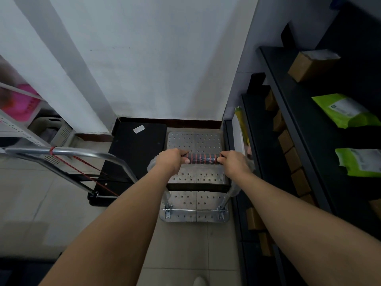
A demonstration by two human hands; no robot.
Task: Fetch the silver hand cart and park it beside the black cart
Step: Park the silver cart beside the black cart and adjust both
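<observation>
I get one wide head view, facing forward and steeply down, close above the silver hand cart (181,141) by the wall (144,58).

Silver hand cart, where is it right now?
Head view, centre-right: the silver hand cart stands by the wall, between the black cart and the dark shelving.

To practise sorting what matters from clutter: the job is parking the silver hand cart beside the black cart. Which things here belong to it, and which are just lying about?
Part of the job: silver hand cart; black cart beside it; left hand and right hand, both gripping the silver cart's handle.
Lying about: green packets; cardboard box; black shelving; grey basket.
</observation>
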